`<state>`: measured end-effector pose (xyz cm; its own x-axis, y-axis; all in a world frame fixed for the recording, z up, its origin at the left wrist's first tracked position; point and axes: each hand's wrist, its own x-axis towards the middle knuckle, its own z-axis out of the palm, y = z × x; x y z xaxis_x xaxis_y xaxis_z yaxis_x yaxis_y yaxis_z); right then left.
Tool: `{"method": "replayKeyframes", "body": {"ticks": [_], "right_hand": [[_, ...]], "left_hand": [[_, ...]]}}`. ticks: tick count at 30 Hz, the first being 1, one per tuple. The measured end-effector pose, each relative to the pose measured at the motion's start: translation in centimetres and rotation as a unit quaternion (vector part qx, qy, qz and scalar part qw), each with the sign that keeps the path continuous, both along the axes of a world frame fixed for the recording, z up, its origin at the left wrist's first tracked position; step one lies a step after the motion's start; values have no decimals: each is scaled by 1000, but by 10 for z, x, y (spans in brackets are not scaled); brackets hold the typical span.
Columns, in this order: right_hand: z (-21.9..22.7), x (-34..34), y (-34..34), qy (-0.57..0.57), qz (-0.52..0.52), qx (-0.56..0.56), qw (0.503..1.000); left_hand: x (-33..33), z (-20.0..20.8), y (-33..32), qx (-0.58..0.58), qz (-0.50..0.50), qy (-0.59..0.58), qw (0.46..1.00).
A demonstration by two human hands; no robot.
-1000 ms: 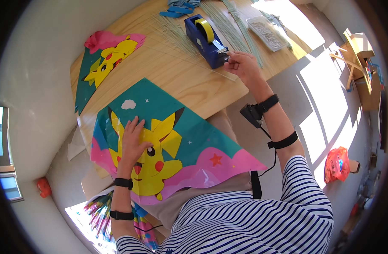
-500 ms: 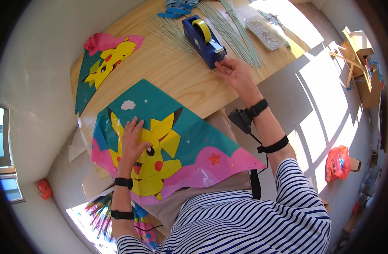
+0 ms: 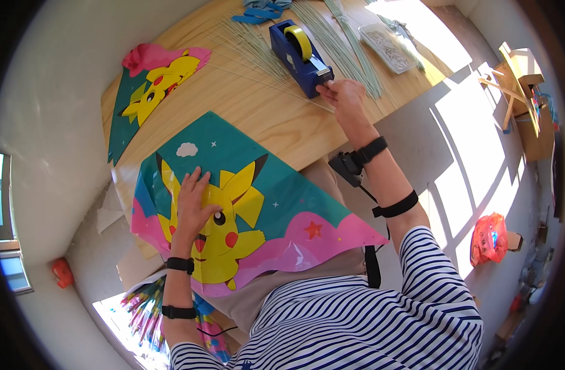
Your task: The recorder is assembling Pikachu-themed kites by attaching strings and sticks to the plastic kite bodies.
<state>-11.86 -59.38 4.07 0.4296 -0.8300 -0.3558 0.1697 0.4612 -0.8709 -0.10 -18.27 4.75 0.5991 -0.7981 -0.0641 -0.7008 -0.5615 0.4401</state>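
A kite sheet point(image 3: 276, 179), teal and pink with a yellow cartoon animal printed on it, lies over the table's near edge and my lap. My left hand point(image 3: 195, 200) rests flat on the print with its fingers spread. Farther off to the right, my right hand point(image 3: 345, 98) is at the cutting end of a blue tape dispenser point(image 3: 293, 60), which holds a yellow-cored roll of tape point(image 3: 298, 42). Thumb and fingers are pinched together at the tape's end; the strip itself is hard to make out.
Thin pale sticks point(image 3: 313, 37) lie in bundles and loose on the wooden table point(image 3: 233, 92). Beside them is a clear tray of small white pieces point(image 3: 387, 48). Another similar kite sheet point(image 3: 150, 92) is at the far left. A red plastic bag point(image 3: 489, 239) sits right, on the floor.
My right hand's fingers have curled closer together at the dispenser's cutting end, and the hand has turned slightly. My left hand stays flat on the kite sheet.
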Motion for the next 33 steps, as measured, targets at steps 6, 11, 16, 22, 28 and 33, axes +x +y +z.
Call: {"method": "replayKeyframes", "body": {"ticks": [6, 11, 16, 22, 28, 33], "right_hand": [[-5, -22, 15, -87, 37, 121, 988], [-14, -34, 13, -90, 30, 172, 980], [14, -20, 14, -64, 21, 139, 988], [5, -11, 6, -42, 23, 76, 996], [9, -11, 8, -33, 24, 42, 998], [12, -10, 10, -22, 14, 38, 999]], "left_hand": [[0, 0, 4, 2, 5, -2, 1000], [1, -4, 2, 6, 6, 0, 1000], [2, -4, 5, -3, 6, -5, 1000], [3, -7, 4, -6, 11, 4, 1000], [3, -7, 4, -15, 17, 8, 1000], [2, -6, 2, -4, 23, 20, 1000]]}}
